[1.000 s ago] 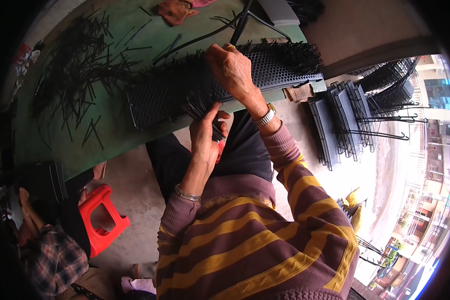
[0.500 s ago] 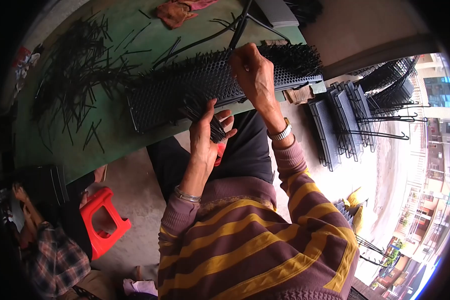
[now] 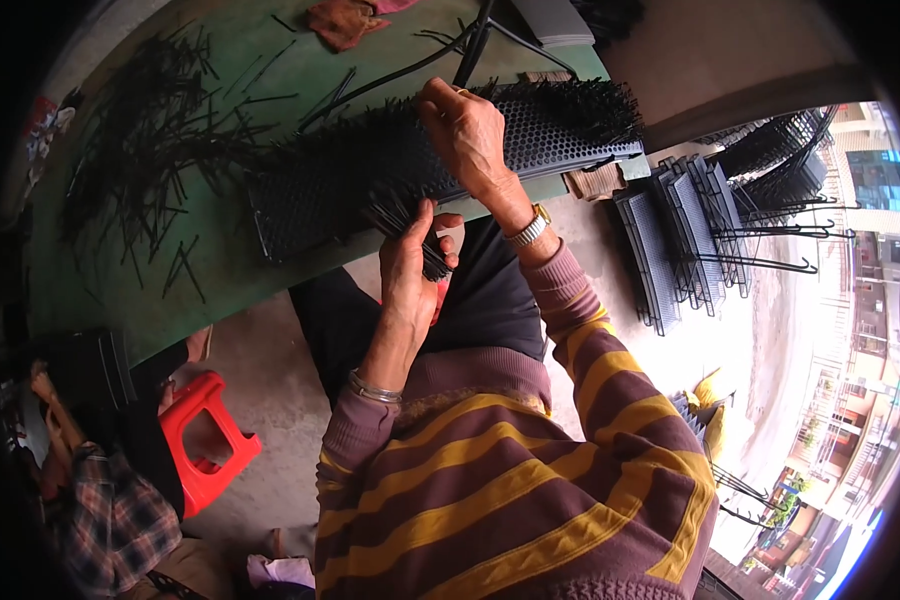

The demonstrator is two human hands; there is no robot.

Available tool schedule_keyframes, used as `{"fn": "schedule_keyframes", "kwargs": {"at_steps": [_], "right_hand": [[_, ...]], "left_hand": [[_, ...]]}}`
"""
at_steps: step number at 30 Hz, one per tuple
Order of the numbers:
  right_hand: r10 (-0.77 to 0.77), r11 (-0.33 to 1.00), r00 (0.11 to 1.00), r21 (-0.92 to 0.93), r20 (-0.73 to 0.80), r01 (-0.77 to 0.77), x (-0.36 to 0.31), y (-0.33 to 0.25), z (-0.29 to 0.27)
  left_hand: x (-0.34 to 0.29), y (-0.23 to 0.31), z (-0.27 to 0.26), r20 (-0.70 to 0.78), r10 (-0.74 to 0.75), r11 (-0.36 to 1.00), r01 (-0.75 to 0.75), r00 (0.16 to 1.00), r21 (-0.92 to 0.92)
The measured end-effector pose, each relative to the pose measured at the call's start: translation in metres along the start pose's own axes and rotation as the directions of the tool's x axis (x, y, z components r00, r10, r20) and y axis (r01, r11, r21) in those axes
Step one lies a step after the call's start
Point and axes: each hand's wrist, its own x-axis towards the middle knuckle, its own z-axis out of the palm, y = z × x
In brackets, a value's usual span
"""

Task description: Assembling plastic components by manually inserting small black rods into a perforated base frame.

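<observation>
A long black perforated panel (image 3: 315,195) lies across the near side of the green table. Dense black bristles (image 3: 600,110) stand along its far edge, thickest at the right end. My left hand (image 3: 402,275), palm up at the panel's near edge, is closed round a bundle of thin black strips (image 3: 395,212) that fan out over the panel. Over the panel's middle, near the bristled far edge, is my right hand (image 3: 467,140). Its fingers are curled in a pinch, and their tips are hidden, so anything between them cannot be made out.
Loose black strips (image 3: 140,150) are heaped on the green table (image 3: 170,315) at left. Behind the panel are black metal legs (image 3: 480,40) and a reddish cloth (image 3: 338,25). Black mesh racks (image 3: 660,245) stand at right. A red stool (image 3: 238,450) and a person in plaid (image 3: 110,520) are at lower left.
My right hand has moved left and slightly away from me along the panel's far edge. The left hand's fingers have curled in a little round the strips.
</observation>
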Motion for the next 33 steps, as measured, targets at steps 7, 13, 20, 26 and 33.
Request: {"fn": "schedule_keyframes", "kwargs": {"at_steps": [7,13,20,26,33], "right_hand": [[0.043,0.999,0.999,-0.012,0.026,-0.042,-0.015,0.005,-0.004],[0.172,0.73,0.784,0.458,0.596,-0.508,-0.035,-0.006,-0.04],[0.21,0.917,0.975,0.332,0.07,-0.221,-0.022,-0.006,-0.046],[-0.033,0.987,0.953,0.141,-0.3,0.079,0.001,0.015,-0.015],[0.003,0.967,0.977,0.248,-0.214,0.051,0.006,0.016,-0.011]], "left_hand": [[0.0,-0.003,0.001,-0.022,0.038,0.999,-0.038,0.999,-0.008],[-0.003,0.0,0.002,0.002,0.069,0.995,-0.069,0.998,0.071],[0.0,-0.002,0.004,-0.078,-0.008,1.0,0.01,0.997,0.019],[0.003,-0.006,0.007,-0.029,-0.07,0.997,0.069,0.997,-0.02],[0.006,-0.006,0.001,0.001,-0.051,0.998,0.051,0.999,0.033]]}}
